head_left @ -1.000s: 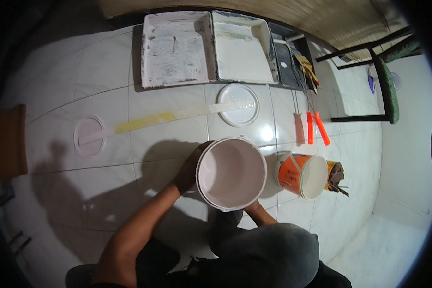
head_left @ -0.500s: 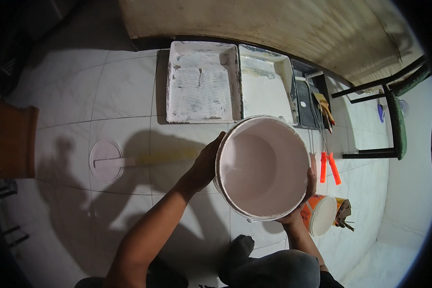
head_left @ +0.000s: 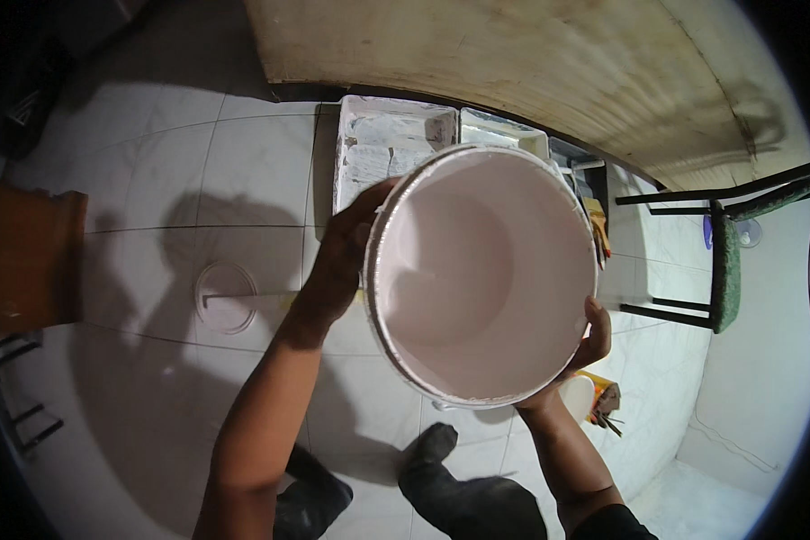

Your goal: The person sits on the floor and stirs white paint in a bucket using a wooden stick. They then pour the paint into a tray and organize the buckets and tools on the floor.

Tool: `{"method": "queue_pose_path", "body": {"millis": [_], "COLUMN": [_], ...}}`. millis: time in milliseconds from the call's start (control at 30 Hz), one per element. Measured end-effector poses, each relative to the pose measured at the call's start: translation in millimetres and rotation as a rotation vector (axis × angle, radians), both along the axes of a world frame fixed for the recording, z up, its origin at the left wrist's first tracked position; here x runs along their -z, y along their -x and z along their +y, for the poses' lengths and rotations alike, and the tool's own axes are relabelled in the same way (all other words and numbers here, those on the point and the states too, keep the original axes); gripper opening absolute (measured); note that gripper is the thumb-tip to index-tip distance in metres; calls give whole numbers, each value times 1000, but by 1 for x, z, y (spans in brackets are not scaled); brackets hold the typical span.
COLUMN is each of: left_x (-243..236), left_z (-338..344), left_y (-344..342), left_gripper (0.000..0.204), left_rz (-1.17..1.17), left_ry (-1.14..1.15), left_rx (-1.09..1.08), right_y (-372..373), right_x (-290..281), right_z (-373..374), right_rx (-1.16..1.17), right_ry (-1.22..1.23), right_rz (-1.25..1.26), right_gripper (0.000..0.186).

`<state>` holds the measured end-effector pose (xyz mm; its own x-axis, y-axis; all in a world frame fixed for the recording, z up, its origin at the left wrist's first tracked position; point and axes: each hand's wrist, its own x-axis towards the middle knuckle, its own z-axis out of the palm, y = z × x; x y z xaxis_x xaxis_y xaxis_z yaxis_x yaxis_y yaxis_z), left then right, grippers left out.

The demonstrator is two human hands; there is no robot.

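Observation:
Between my two hands is a white paint bucket, its wide mouth facing up at me and pale pinkish-white paint coating the inside. My left hand grips the left side of the bucket, fingers partly hidden behind it. On the lower right my right hand clasps the wall, the thumb showing by the rim. Beyond the bucket lies a paint-smeared roller tray, partly covered by it. A second tray beside that one is mostly hidden behind the bucket.
A round lid with a flat stick across it lies on the tiles at left. Wooden furniture stands far left, a green-padded chair at right. Behind the bucket's lower right sits a smaller tub. A wooden panel borders the far side.
The bucket has come up closer to me, looks larger, and now covers more of the trays and the orange-handled tools. Both hands have moved with it, still holding on.

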<state>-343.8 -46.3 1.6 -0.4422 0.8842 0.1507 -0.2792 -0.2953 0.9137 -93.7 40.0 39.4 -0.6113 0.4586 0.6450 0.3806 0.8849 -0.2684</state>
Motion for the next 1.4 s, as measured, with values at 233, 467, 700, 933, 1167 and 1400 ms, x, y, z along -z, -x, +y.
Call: {"method": "queue_pose_path", "body": {"millis": [233, 467, 700, 933, 1167, 1400], "left_x": [-74, -1, 147, 196, 191, 173], "left_z": [-5, -11, 19, 76, 119, 130], "left_y": [16, 12, 12, 46, 56, 49], "left_gripper": [49, 38, 52, 54, 55, 62], "left_rz": [-280, -516, -974, -811, -726, -652], "left_ry": [280, 472, 330, 531, 595, 612], "left_rx": [-75, 31, 12, 40, -22, -28], "right_y": [32, 51, 73, 123, 156, 167], "right_x": [-112, -94, -11, 40, 59, 61], "right_z": [-14, -17, 17, 57, 96, 109], "right_rx": [-65, 10, 41, 168, 255, 280], "right_ry": [421, 682, 739, 746, 773, 794], "right_rz": [100, 46, -51, -29, -80, -175], "right_gripper": [123, 128, 127, 123, 113, 113]}}
